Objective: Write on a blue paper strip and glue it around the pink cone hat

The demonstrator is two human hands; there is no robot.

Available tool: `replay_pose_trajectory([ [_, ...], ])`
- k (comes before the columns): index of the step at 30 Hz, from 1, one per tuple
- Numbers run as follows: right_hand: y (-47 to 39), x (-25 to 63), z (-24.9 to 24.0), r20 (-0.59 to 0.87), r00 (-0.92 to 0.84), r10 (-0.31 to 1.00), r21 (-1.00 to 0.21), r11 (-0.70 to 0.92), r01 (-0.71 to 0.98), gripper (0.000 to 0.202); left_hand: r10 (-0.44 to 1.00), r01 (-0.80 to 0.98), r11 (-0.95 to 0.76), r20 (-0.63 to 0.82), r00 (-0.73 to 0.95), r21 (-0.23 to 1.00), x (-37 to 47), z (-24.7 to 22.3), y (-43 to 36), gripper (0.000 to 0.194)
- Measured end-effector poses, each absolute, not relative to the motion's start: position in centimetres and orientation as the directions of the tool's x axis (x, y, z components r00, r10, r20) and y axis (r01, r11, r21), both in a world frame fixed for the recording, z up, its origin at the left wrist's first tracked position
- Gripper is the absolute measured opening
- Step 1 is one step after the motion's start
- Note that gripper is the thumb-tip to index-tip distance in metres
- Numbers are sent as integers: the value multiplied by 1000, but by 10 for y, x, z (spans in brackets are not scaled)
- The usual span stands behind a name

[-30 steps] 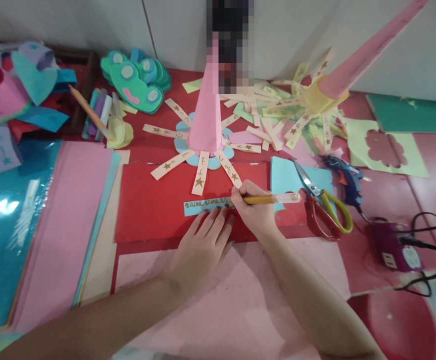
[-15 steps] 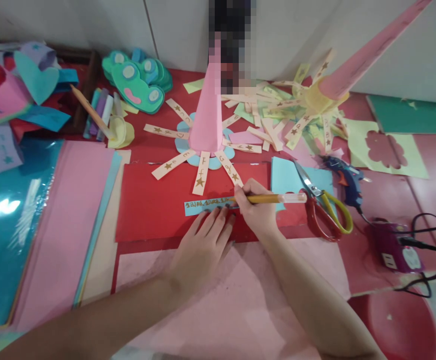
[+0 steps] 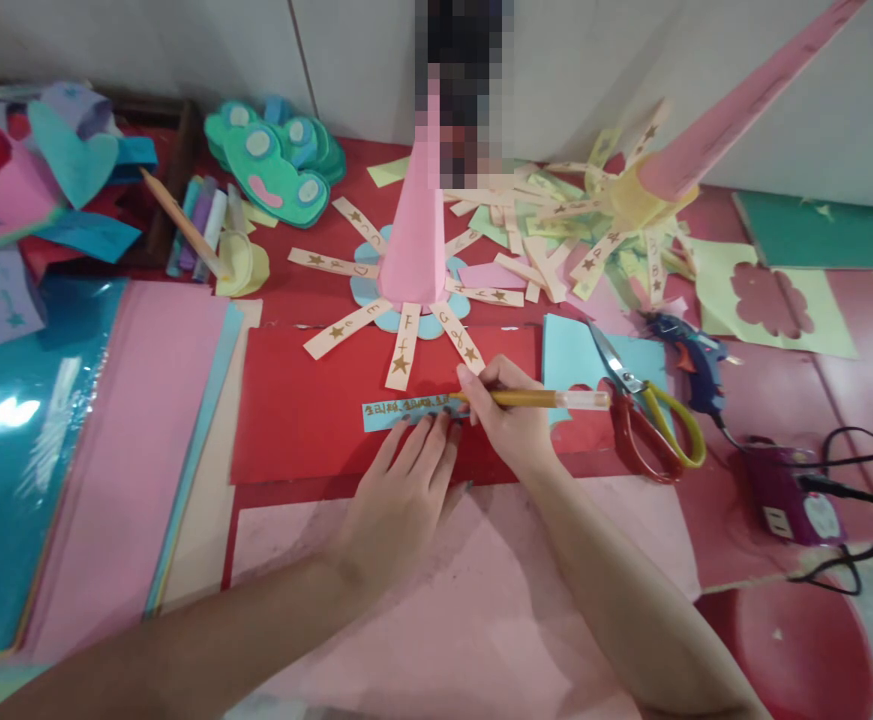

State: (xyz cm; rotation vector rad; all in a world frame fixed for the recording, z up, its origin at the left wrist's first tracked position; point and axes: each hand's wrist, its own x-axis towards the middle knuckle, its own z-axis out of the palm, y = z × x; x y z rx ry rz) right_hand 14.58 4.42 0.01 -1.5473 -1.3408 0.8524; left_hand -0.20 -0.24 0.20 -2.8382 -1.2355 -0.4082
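Observation:
On a red sheet (image 3: 316, 440) lies a narrow blue paper strip (image 3: 380, 416) with brown handwriting along it. My left hand (image 3: 406, 470) rests flat, its fingertips pressing the strip's lower edge. A gold-brown pen (image 3: 533, 398) is gripped in my right hand (image 3: 515, 420), its tip at the strip's right part. Fingers cover the strip's right end. Just beyond stands a pink paper cone (image 3: 415, 230) on a blue flower-shaped base (image 3: 387, 320), with lettered, starred cream strips (image 3: 402, 350) fanning out around it.
At right lie scissors (image 3: 635, 385) on light-blue paper (image 3: 567, 350), a blue glue gun (image 3: 695, 365) and a purple power box (image 3: 796, 500) with black cords. A second pink cone (image 3: 736, 110) leans among paper scraps behind. Green foam frogs (image 3: 278, 170), markers (image 3: 203, 225) and coloured sheets (image 3: 128, 450) fill the left.
The blue strip has slid slightly left beneath my left fingers. My right hand and the pen have shifted a little left too.

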Motion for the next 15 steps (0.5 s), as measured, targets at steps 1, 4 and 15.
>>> replay_pose_trajectory([
  [1, 44, 145, 0, 65, 186, 980, -922, -12, 388, 35, 718, 723, -686, 244, 652, 86, -2, 2, -2, 38],
  [4, 44, 145, -1, 119, 206, 971, -885, 10, 466, 35, 716, 721, -688, 239, 656, 84, -2, 1, -2, 39],
  [15, 44, 145, -3, 120, 207, 971, -846, -9, 533, 34, 717, 718, -690, 228, 659, 92, -3, 0, -3, 39],
])
